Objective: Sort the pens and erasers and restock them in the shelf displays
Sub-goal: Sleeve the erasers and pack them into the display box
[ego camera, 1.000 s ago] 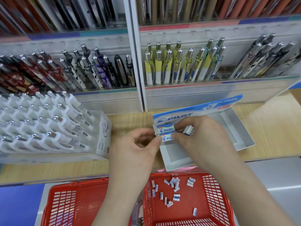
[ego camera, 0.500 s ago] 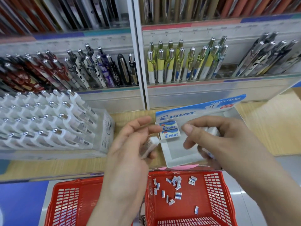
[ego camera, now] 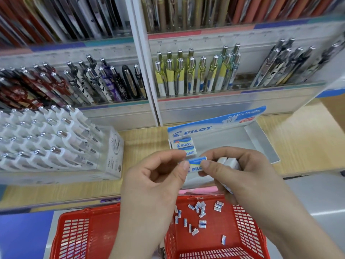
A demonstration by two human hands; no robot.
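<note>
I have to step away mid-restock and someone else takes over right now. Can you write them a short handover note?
Left hand: pinches one eraser by its left end.
Right hand: pinches the same eraser's other end, with spare erasers tucked in its palm.
Done: two erasers lie in the Pilot display box, at its left end.
Left: seat the held eraser and the spares. More loose erasers wait in the red basket.

The display box header card [ego camera: 216,121] reads "PILOT" and "PLASTIC ERASER"; each stocked eraser [ego camera: 183,144] sleeve reads "PILOT".
</note>
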